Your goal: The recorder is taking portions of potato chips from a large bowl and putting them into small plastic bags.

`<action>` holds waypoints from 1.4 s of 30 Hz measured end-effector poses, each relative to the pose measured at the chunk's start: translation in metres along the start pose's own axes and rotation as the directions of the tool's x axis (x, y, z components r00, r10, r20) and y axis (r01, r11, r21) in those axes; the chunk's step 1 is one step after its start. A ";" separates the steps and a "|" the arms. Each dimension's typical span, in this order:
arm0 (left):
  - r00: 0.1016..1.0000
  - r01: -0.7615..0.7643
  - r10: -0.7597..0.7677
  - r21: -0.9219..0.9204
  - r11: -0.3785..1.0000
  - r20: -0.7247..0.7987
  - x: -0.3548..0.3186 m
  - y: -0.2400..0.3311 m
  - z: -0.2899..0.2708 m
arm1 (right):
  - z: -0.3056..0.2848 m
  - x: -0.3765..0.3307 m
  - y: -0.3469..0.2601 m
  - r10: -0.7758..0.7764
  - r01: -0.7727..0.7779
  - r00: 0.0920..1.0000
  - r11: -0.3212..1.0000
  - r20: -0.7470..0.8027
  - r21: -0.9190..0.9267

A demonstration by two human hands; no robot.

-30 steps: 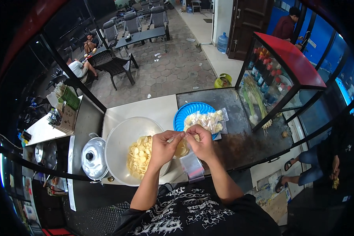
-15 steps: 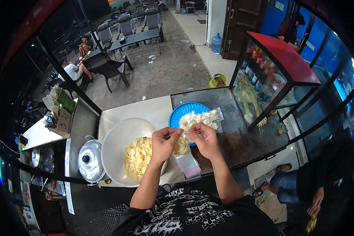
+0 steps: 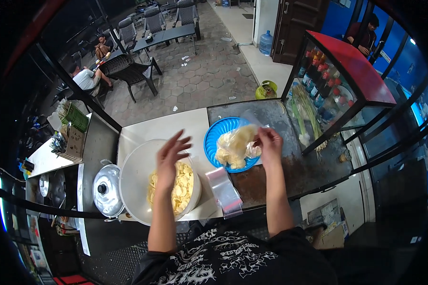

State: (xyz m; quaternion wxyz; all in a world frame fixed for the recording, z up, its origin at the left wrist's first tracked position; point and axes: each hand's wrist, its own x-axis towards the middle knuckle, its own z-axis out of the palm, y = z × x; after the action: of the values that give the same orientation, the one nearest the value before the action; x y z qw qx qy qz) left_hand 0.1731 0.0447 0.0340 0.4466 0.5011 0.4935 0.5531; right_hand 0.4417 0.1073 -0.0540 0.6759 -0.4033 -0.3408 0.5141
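Note:
My left hand (image 3: pixel 172 156) is raised over a large whitish tub (image 3: pixel 134 164), fingers apart and holding nothing. Pale yellow round chips (image 3: pixel 181 190) lie inside the tub, partly hidden by my forearm. My right hand (image 3: pixel 270 145) pinches the edge of a clear plastic bag of chips (image 3: pixel 245 136), smeared by motion, above a round blue plastic basket (image 3: pixel 214 130). More filled clear bags (image 3: pixel 230 159) sit in the basket. Between tub and basket, a stack of flat clear plastic bags (image 3: pixel 224 192) lies at the counter's front edge.
Left of the tub stands a lidded metal pot (image 3: pixel 107 190). On the right, a red-topped glass case (image 3: pixel 347 71) holds bottles and green stalks. Black frame posts border the counter (image 3: pixel 152 124). A person (image 3: pixel 364 35) is behind the case; others sit beyond the counter.
My hands have separated: the left moved over the tub and opened, the right carried the bag rightward over the basket. The person at lower right has mostly left the view.

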 end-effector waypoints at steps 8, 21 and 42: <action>0.878 -0.060 0.068 0.034 0.998 -0.474 -0.054 -0.013 -0.118 | -0.057 0.071 0.075 -0.081 0.050 0.994 0.935 -0.074 -0.352; 0.759 0.048 0.128 0.251 0.967 -0.639 -0.125 -0.048 -0.178 | -0.041 0.080 0.100 -0.039 0.330 0.938 0.405 0.344 -0.853; 0.849 -0.290 0.494 0.617 0.731 -0.186 -0.152 -0.061 -0.173 | -0.064 -0.270 0.167 0.417 -0.621 0.760 0.691 -0.498 -0.369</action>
State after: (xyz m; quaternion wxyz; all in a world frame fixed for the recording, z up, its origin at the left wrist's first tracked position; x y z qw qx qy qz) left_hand 0.0156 -0.1156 -0.0458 0.0563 0.6019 0.5850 0.5407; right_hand 0.3628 -0.1423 -0.2444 0.4174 -0.7398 -0.1978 0.4892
